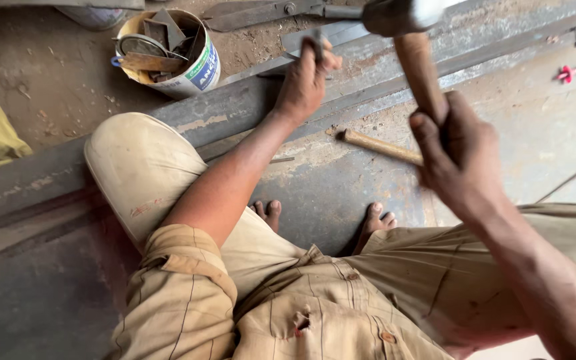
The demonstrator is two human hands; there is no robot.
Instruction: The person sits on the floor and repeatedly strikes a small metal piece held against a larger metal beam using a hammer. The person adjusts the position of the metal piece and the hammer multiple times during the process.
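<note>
On the floor, the left hand (pixel 305 80) pinches a small chisel (pixel 317 45) upright on the metal bar (pixel 235 107) while the right hand (pixel 458 157) grips a raised hammer (pixel 405 17), which could slip and hit the fingers

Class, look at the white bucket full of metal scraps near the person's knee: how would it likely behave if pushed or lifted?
The bucket is probably heavy, being packed with metal scraps. It already leans, so a push may tip it. Jutting pieces could shift or spill.
</note>
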